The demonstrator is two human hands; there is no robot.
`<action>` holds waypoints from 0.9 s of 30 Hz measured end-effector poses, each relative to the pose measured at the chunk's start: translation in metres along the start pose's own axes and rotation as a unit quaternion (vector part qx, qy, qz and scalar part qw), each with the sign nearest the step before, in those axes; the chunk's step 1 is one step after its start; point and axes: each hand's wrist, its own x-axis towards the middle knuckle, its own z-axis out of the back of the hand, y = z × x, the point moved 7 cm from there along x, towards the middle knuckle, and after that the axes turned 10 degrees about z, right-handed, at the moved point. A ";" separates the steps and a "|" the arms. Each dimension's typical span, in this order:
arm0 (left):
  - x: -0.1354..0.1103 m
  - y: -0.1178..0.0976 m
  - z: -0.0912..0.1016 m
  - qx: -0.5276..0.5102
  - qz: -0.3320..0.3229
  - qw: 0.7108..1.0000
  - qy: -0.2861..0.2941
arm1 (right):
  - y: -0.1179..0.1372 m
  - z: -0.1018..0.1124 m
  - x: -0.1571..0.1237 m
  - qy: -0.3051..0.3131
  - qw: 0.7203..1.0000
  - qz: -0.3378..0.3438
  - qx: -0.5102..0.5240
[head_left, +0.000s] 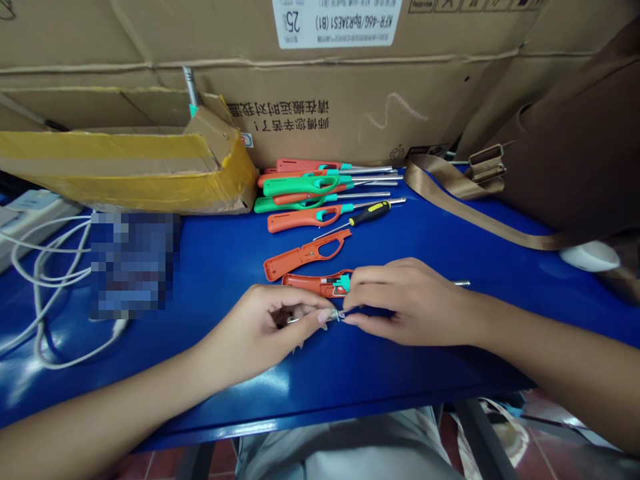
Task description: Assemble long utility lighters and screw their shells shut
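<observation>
Both hands meet low over the blue table (pixel 210 253). My left hand (pixel 265 330) is closed in a pinch on a small metal part (pixel 334 315), and my right hand (pixel 405 300) pinches the same part from the other side. Just behind the fingers lies an opened orange lighter body (pixel 315 283) with a teal trigger, its metal tube tip showing past my right wrist. An empty orange lighter shell half (pixel 306 255) lies a little farther back.
A pile of orange and green long-nosed lighters (pixel 320 187) and a black-and-yellow screwdriver (pixel 367 215) lie behind. A yellow-taped cardboard box (pixel 130 167) stands at the left, big cartons at the back, a brown bag with strap (pixel 565 153) at the right, white cables (pixel 45 280) at the far left.
</observation>
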 end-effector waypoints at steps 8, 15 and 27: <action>-0.001 -0.001 -0.002 -0.009 0.013 1.000 0.011 | 0.000 -0.003 0.002 0.002 0.999 -0.008 -0.042; 0.000 0.000 0.000 -0.030 0.015 0.999 0.010 | 0.006 0.002 0.001 -0.027 0.997 0.040 -0.058; -0.001 -0.003 0.002 -0.039 0.040 0.998 0.000 | 0.011 0.008 0.002 -0.029 0.990 0.061 -0.125</action>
